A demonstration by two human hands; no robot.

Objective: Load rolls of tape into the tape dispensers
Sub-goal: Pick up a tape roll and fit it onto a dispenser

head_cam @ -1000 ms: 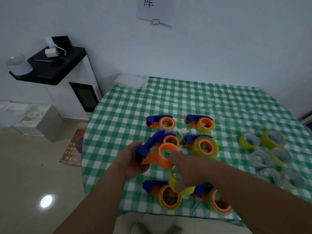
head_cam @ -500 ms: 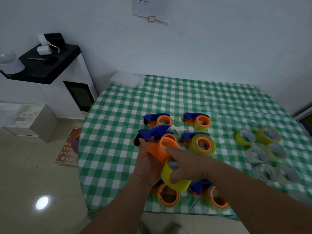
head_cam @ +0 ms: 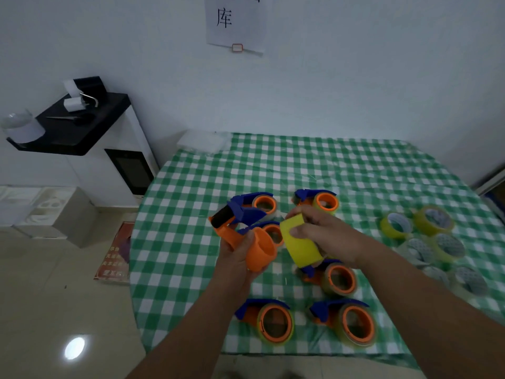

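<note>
Gripping an empty orange dispenser [head_cam: 255,248] at frame centre, the left hand [head_cam: 237,258] curled around its hub. Right hand [head_cam: 325,236] pinched a yellow tape roll [head_cam: 299,246] just beside it, above the checked table [head_cam: 191,214].

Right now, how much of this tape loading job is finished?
Several dispensers on the table, like the near one, already carry rolls. In hand: the left hand grips an empty orange dispenser, and the right hand holds a yellow roll beside its drum, not yet on. Left: spare rolls wait at the right.
</note>
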